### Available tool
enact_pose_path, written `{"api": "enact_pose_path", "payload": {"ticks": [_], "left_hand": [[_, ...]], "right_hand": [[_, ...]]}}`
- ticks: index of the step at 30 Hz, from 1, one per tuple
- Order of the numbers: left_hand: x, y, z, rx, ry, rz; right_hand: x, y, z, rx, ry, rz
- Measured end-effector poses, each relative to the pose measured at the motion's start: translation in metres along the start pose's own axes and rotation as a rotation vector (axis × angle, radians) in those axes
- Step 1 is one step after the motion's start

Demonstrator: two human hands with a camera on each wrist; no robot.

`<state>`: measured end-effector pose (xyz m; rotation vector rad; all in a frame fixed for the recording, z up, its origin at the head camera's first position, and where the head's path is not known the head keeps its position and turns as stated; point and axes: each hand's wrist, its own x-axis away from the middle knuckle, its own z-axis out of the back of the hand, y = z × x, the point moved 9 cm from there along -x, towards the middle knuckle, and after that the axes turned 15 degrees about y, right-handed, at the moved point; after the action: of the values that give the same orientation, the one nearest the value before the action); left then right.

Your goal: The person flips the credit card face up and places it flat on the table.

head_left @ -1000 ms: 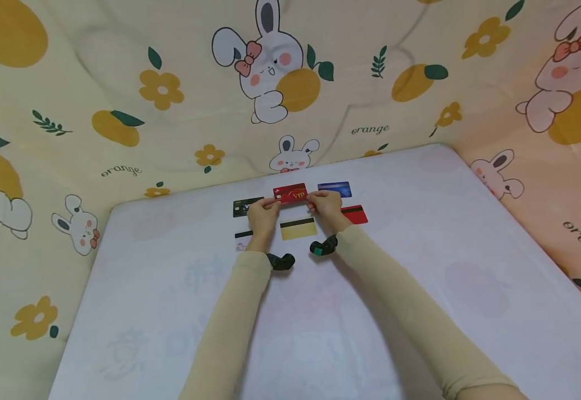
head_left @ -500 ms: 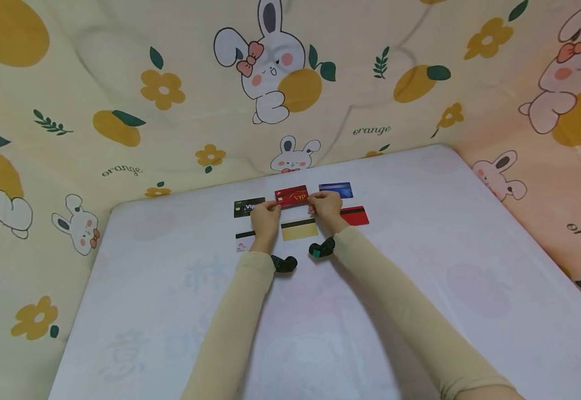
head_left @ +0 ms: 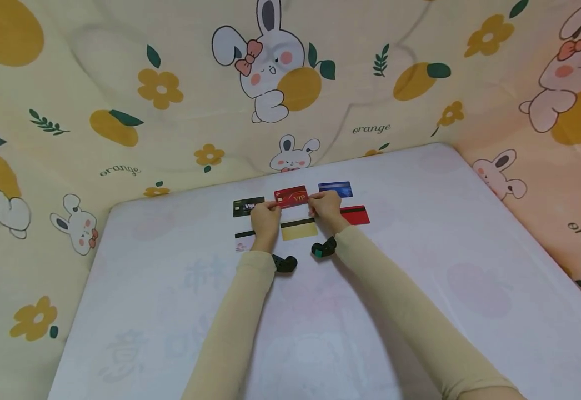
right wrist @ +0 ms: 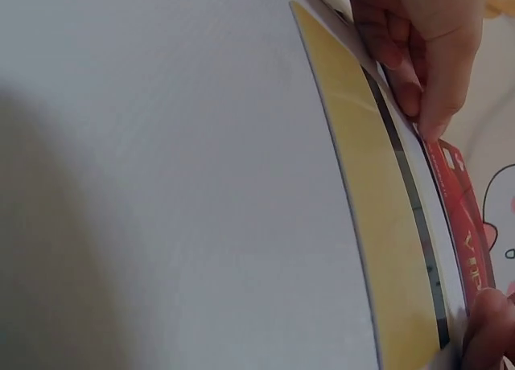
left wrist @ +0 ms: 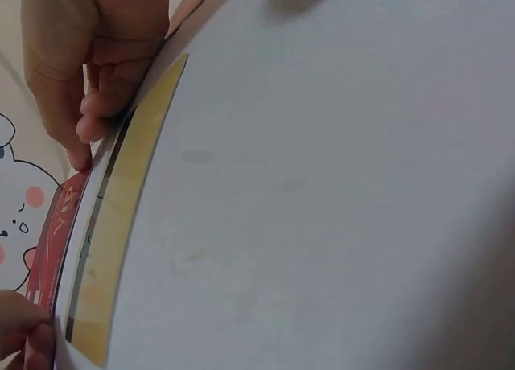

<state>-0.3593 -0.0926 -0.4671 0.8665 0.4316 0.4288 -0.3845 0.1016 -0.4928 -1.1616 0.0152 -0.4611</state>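
Observation:
A red VIP card (head_left: pixel 291 196) lies on the white table in the middle of the back row. Near its left end, my left hand (head_left: pixel 265 219) pinches the lower corner; my right hand (head_left: pixel 325 206) pinches the right end. Wrist views show fingertips and thumbs at both ends of this card. Just in front lies a gold card (head_left: pixel 299 229) with a black stripe. A dark green Vip card (head_left: pixel 244 207) sits left of the red one, partly covered by my left hand. To the right is a blue card (head_left: pixel 335 189).
A red card with a black stripe (head_left: pixel 355 215) lies by my right wrist. A pale card (head_left: pixel 244 242) is partly hidden by my left hand. The white table (head_left: pixel 160 289) meets a printed cloth (head_left: pixel 180 139) at its back edge.
The red VIP card has shifted very slightly downward, and my left hand slightly to the right, showing more of the Vip card. In the last half second both hands stay nearly still.

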Motion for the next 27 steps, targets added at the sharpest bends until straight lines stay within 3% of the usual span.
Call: {"api": "enact_pose_path", "payload": {"ticks": [7,12,19,27], "left_hand": [[0.001,-0.001,0.001,-0.007,-0.019,-0.006],[-0.001,-0.004,-0.001,0.0,-0.021,-0.03],[-0.001,-0.009,-0.003,0.037,-0.044,-0.02],[0.002,-0.005,-0.001,0.09,-0.049,-0.036]], "right_hand": [[0.003,-0.006,0.0,0.096,-0.08,0.104],[0.0,0.001,-0.002,0.049,-0.14,0.056],[0.0,0.006,-0.003,0.006,-0.156,-0.022],[0.002,0.0,0.008,0.003,-0.142,0.009]]}}
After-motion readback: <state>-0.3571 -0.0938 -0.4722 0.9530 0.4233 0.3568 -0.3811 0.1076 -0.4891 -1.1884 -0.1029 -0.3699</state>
